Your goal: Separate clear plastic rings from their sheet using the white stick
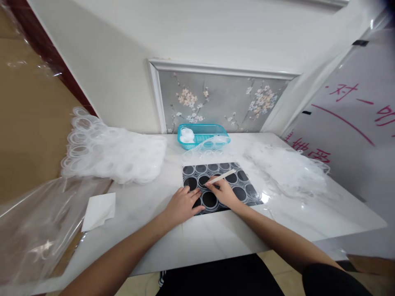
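Observation:
On the white marbled table lies a black sheet (239, 193) covered with rows of pale, translucent rings. My left hand (184, 205) rests on its left edge, fingers spread and pressing down. My right hand (221, 192) grips a slim, off-white pen-shaped tool (225, 176) between thumb and fingers. The tool slants up to the right, its lower end at a ring near the sheet's middle left. Whether that tip touches the sheet I cannot tell. Just behind the sheet, a clear perforated strip (205, 149) leans over the front of a blue basket (222, 130).
White round pieces (187, 135) sit inside the basket. A thick stack of translucent perforated sheets (123, 158) is at the left, another pile (286, 168) at the right. A white paper (99, 210) and clear plastic wrap (37, 230) lie at left; a whiteboard (348, 107) stands right.

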`<state>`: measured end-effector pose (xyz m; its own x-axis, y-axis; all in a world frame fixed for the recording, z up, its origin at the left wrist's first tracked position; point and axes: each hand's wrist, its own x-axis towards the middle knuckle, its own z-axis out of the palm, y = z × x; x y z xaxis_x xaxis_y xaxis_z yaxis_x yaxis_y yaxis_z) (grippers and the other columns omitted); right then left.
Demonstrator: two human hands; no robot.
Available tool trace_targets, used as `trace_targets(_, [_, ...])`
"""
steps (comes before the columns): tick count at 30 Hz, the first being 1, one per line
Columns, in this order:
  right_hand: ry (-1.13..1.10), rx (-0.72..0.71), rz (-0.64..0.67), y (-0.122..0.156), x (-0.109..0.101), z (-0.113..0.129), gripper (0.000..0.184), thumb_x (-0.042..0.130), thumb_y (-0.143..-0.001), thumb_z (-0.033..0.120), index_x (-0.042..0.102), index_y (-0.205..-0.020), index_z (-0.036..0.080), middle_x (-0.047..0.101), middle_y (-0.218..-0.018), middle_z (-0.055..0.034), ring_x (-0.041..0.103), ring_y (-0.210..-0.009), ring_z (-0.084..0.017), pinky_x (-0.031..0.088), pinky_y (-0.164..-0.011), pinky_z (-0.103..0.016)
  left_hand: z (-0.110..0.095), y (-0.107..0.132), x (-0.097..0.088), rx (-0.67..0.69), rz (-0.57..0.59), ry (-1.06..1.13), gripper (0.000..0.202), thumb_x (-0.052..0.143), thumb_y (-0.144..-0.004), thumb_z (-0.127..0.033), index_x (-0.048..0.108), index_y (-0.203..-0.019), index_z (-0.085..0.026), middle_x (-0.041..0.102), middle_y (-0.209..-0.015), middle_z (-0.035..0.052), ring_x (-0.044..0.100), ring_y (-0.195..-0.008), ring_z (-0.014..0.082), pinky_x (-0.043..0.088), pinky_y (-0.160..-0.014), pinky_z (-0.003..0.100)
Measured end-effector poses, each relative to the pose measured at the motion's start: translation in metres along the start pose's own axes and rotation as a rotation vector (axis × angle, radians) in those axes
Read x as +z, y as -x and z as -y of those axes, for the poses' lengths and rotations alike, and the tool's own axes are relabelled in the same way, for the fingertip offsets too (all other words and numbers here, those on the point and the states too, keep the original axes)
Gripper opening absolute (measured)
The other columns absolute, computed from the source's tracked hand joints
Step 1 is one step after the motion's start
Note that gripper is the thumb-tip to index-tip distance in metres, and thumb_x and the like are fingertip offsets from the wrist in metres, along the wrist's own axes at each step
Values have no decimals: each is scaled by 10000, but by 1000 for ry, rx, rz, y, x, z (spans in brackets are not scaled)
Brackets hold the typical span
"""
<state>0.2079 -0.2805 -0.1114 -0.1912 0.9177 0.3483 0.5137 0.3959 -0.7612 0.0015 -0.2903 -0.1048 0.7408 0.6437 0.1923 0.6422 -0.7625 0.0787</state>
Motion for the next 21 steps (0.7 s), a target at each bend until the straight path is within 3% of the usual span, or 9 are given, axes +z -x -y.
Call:
trace_targets(4, [64, -7, 0, 2, 0, -1, 233, 500, -896, 313, 636, -757, 185, 674, -824, -39, 620, -798, -188, 462, -760, -304, 0, 0, 0, 1, 9, 4, 502, 464, -880, -518, 544, -1261, -201, 560, -1307, 26, 493, -1008, 242, 391, -844, 363])
trace_targets(7, [162, -37, -19, 5, 2, -3, 201, 501, -899, 303, 659, -838, 193, 699, -905, -54, 614, -945, -225, 452, -864, -362, -1, 0, -1, -1, 20, 11, 501, 471, -878, -512, 548, -1257, -193, 556, -1311, 23, 493, -1004, 245, 389, -844, 363])
trace_targets(11, [419, -149, 4, 12, 7, 2, 208, 460, -914, 233, 658, -977, 217, 706, -1005, -60, 460, -1230, -277, 288, -1044, -513, -2, -1, -3, 5, 23, 6, 511, 485, -873, -497, 541, -1263, -173, 554, -1314, 18, 493, -993, 254, 393, -838, 375])
trace_targets(14, [533, -204, 34, 14, 9, 5, 218, 442, -919, 203, 656, -952, 227, 719, -951, -53, 427, -1267, -276, 183, -1082, -562, -2, -1, -3, 4, 27, -2, 517, 491, -868, -496, 544, -1259, -162, 559, -1308, 22, 497, -985, 260, 395, -835, 385])
trace_targets(16, [504, -174, 50, 13, 9, 4, 211, 447, -920, 212, 656, -940, 232, 717, -949, -43, 455, -1246, -272, 188, -1079, -565, -3, -1, -3, 2, 31, 7, 511, 491, -867, -497, 551, -1252, -167, 564, -1302, 22, 499, -985, 258, 397, -834, 384])
trace_targets(21, [247, -44, 35, 7, 5, -3, 206, 470, -917, 280, 672, -914, 237, 704, -947, -32, 538, -1161, -258, 335, -1027, -480, -2, -1, -3, 2, 35, 22, 487, 479, -870, -506, 577, -1225, -188, 568, -1296, 25, 499, -996, 256, 394, -838, 382])
